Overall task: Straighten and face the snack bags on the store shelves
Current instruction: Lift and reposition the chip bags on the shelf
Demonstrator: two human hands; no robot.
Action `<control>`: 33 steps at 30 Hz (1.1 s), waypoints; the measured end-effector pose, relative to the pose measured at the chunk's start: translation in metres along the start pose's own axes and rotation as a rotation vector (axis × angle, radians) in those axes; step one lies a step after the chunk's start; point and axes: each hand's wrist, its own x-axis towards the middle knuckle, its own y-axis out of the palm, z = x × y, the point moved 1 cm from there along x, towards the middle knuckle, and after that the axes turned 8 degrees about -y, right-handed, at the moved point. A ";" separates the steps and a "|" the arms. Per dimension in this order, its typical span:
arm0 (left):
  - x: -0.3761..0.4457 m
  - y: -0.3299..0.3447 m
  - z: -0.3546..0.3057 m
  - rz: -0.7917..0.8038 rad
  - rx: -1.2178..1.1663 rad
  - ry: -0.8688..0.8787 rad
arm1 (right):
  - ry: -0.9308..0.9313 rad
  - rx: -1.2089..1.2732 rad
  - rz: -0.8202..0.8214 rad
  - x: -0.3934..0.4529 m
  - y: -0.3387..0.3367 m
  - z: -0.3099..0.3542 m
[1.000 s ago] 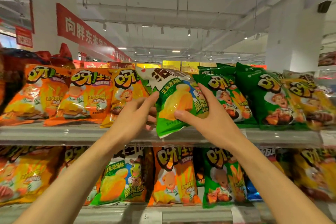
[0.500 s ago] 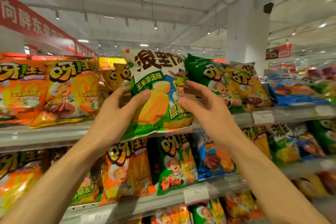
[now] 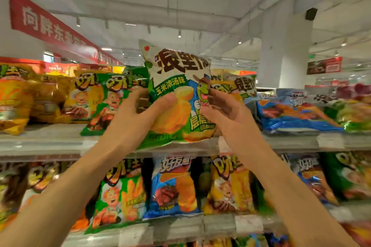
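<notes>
We hold a green and white snack bag (image 3: 176, 94) upright in front of the top shelf (image 3: 50, 142), its printed face toward us and its bottom edge level with the shelf's front lip. Our left hand (image 3: 134, 118) grips the bag's left side, thumb pressed across the front and the other fingers tucked behind. Our right hand (image 3: 230, 114) holds the right edge, thumb on the front near the cartoon frog (its fingers curl loosely behind, partly hidden).

Left of the bag, a green chip bag (image 3: 112, 102) leans against the row of orange bags (image 3: 36, 98) on the same shelf. To the right, a blue bag (image 3: 295, 116) lies flat on the shelf, with more blurred packets beyond it. On the shelf below (image 3: 200, 224), a blue bag of chips (image 3: 172, 184) stands between a green one (image 3: 120, 192) and a yellow one (image 3: 228, 184). A red banner (image 3: 46, 24) hangs overhead at the left.
</notes>
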 end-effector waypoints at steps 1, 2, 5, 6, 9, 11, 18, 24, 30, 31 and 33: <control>0.001 0.012 -0.002 -0.014 0.004 0.002 | -0.004 -0.004 0.013 0.002 -0.010 -0.004; 0.003 0.022 -0.003 -0.030 0.010 -0.003 | -0.010 -0.013 0.028 0.003 -0.019 -0.008; 0.009 0.041 -0.003 -0.069 0.030 -0.007 | -0.008 -0.033 0.066 0.007 -0.038 -0.017; 0.010 0.046 -0.003 -0.080 0.033 -0.005 | -0.002 -0.037 0.070 0.009 -0.042 -0.019; 0.011 0.057 -0.006 -0.116 0.033 0.017 | 0.010 -0.044 0.062 0.011 -0.054 -0.026; 0.012 0.060 -0.008 -0.135 0.039 0.029 | 0.009 -0.106 0.011 0.013 -0.062 -0.032; 0.013 0.049 -0.006 -0.172 0.074 0.036 | 0.260 -0.408 -0.123 0.047 -0.080 -0.076; 0.013 0.039 -0.005 -0.152 0.079 0.057 | 0.409 -0.588 -0.110 0.075 -0.079 -0.112; 0.015 0.040 -0.005 -0.172 0.069 0.063 | 0.403 -0.601 -0.087 0.087 -0.090 -0.117; 0.015 0.041 -0.006 -0.175 0.070 0.060 | 0.412 -0.575 -0.080 0.086 -0.091 -0.115; 0.016 0.044 -0.009 -0.183 0.079 0.057 | 0.432 -0.531 -0.056 0.084 -0.095 -0.111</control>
